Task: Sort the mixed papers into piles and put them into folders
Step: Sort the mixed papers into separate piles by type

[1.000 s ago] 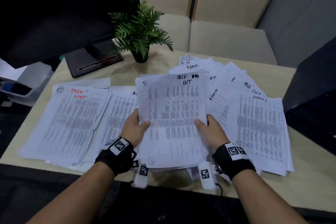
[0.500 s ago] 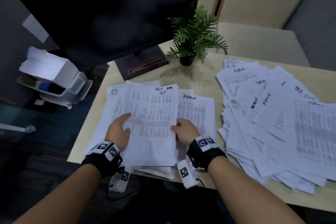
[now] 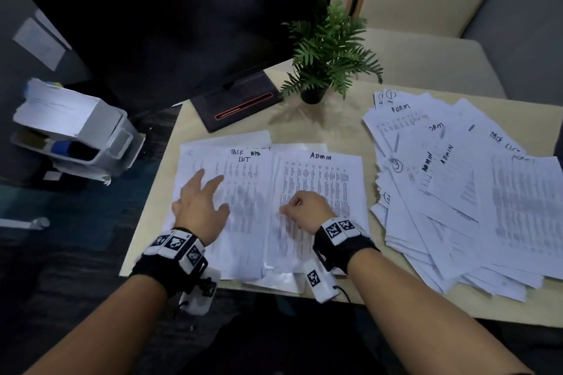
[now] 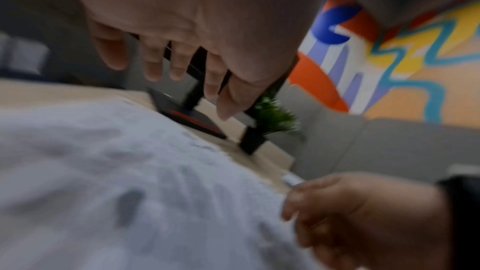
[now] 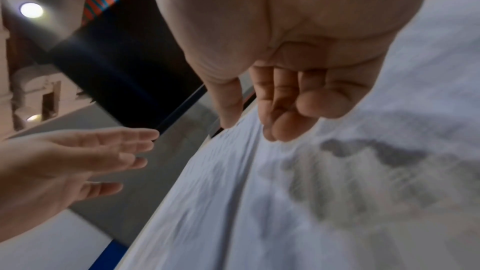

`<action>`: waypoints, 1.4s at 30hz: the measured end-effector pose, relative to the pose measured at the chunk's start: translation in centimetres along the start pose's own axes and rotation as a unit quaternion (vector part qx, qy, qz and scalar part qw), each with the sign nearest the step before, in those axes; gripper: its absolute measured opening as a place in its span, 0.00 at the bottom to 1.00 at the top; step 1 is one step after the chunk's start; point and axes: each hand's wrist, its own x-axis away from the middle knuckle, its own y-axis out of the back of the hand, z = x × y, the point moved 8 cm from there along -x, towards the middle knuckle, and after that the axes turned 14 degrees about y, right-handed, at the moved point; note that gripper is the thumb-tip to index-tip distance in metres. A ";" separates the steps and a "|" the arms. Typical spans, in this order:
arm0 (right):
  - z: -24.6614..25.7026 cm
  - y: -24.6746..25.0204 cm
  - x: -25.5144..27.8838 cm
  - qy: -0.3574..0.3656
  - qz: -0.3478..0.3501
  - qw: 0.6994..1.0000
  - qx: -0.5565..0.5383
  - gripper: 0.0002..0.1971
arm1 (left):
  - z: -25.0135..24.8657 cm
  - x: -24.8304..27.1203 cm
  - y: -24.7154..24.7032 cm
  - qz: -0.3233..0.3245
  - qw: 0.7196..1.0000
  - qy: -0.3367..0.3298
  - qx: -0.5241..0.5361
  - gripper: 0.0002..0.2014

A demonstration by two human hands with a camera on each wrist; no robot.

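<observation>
We find the left hand (image 3: 202, 207) spread wide, fingers straight and apart, holding nothing, above the pile headed TASK LIST (image 3: 240, 179). The left wrist view adds what the head view cannot: the fingertips hang clear of the top sheet, and the monitor base (image 3: 237, 106) shows between them. The right hand (image 3: 306, 210) is at the left edge of the pile headed ADMIN (image 3: 323, 186), fingers curled into the palm. The right wrist view shows the thumb pointing down toward the paper edge and no sheet between the fingers. The two piles lie side by side, edges meeting, at the near left of the table (image 3: 320, 131). The unsorted spread (image 3: 457, 192) fans across the right of the table, apart from them. Only the head view gives legible headings: FORM, ADMIN, TASK LIST. In both wrist views the print is blurred. A potted plant (image 3: 329, 52) stands behind the piles, beside the monitor base. The left wrist view shows a painted wall (image 4: 389, 48) beyond the table.
</observation>
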 end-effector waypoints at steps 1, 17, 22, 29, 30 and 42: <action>-1.0 1.4 0.7 -0.005 -0.017 1.000 -0.003 0.14 | -2.1 0.5 -0.6 0.023 0.998 -0.029 0.044 0.27; -24.0 24.1 14.6 -0.202 -0.237 0.939 0.144 0.25 | -27.6 10.0 -15.2 0.219 0.939 -0.167 0.207 0.16; -30.0 26.9 15.6 -0.229 -0.213 0.930 0.195 0.29 | -32.1 12.2 -20.0 0.223 0.951 -0.151 0.153 0.17; -32.3 26.7 15.6 -0.141 -0.175 0.939 0.261 0.27 | -36.0 15.1 -25.4 0.229 0.956 -0.141 0.114 0.18; -32.7 26.7 15.9 -0.145 -0.158 0.945 0.247 0.37 | -36.5 15.5 -25.9 0.230 0.957 -0.141 0.109 0.18; -25.2 22.7 16.4 0.130 -0.065 0.970 0.195 0.23 | -37.6 14.9 -27.1 0.255 0.930 -0.035 0.263 0.39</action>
